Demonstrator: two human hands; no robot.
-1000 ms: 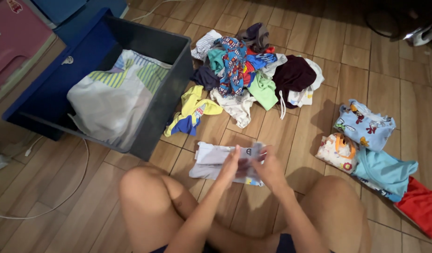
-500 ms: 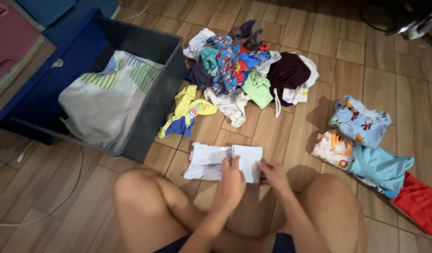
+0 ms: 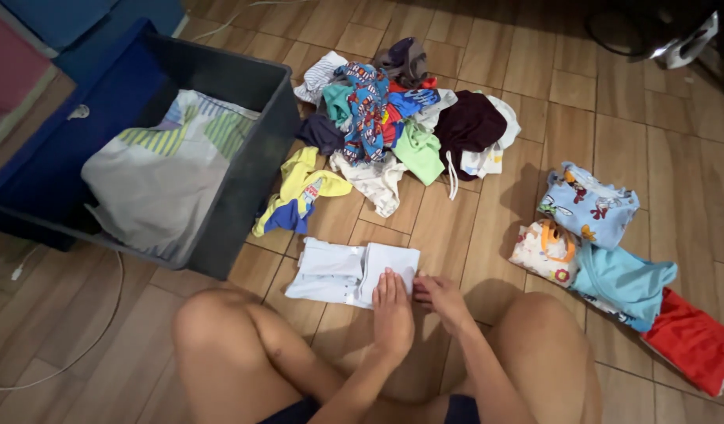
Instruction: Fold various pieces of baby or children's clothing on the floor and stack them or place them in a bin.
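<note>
A small white shirt (image 3: 350, 271) is laid flat on the wooden floor, just in front of the pile of clothes (image 3: 405, 118) and right of the dark bin (image 3: 244, 196). The left hand (image 3: 393, 310) is pressed flat on its near edge, and the right hand (image 3: 440, 297) is pinching the corner beside it. The shirt looks light, soft and floppy, so it is best held by two corners or by a folded edge.

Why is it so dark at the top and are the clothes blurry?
In the head view, the top right corner falls into deep shadow, light comes from above, the folded clothes throw shadows to their left, the white garment under both hands looks sharp, and the picture bends slightly at its edges.
</note>
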